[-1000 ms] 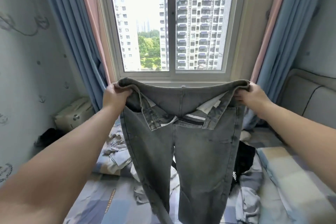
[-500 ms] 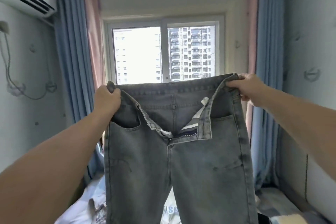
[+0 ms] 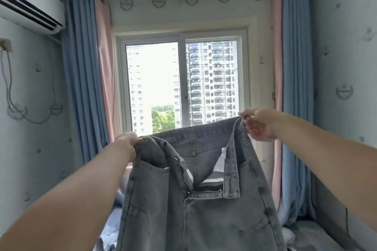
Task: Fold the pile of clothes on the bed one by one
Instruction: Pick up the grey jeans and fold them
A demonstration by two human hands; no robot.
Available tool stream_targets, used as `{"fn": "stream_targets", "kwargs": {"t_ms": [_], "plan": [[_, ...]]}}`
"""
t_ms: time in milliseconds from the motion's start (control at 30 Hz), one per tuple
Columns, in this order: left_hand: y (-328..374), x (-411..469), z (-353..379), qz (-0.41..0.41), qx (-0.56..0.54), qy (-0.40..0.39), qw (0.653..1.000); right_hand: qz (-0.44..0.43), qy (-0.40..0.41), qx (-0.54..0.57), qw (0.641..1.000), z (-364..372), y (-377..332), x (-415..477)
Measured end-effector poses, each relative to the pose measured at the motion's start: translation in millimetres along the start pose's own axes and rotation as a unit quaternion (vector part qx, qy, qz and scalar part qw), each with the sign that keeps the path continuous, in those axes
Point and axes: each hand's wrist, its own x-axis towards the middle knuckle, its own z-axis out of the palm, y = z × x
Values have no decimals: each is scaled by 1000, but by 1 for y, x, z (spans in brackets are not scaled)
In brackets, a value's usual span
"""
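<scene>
Your left hand (image 3: 127, 144) grips the grey jeans (image 3: 195, 199) at the waistband's left corner; your right hand (image 3: 258, 124) pinches the right corner higher, so they hang open-flied before the window (image 3: 181, 83).

window (image 3: 181, 83): bright daylight, tower blocks outside | curtains (image 3: 81, 71): blue and pink, both sides | air conditioner (image 3: 28, 6): upper left wall | wallpaper (image 3: 344, 51): pale, anchor motifs

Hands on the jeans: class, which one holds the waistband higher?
The right hand, pinching the jeans at the raised end of the waistband; the left hand grips the lower end.
</scene>
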Motion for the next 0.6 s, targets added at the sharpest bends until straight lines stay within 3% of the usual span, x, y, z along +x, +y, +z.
{"fn": "stream_targets", "kwargs": {"t_ms": [167,233,433,600], "plan": [[9,-49,45,31,-202,-120,972,-44,-112,14,993,38,-3,-22],[14,-77,58,57,-223,-176,957,-79,-138,3,987,51,-6,-28],[8,-119,77,151,-131,-264,944,-155,-172,-50,971,78,-11,-38],[-1,-135,85,189,-114,-339,914,-178,-135,-94,970,89,-9,-41]]}}
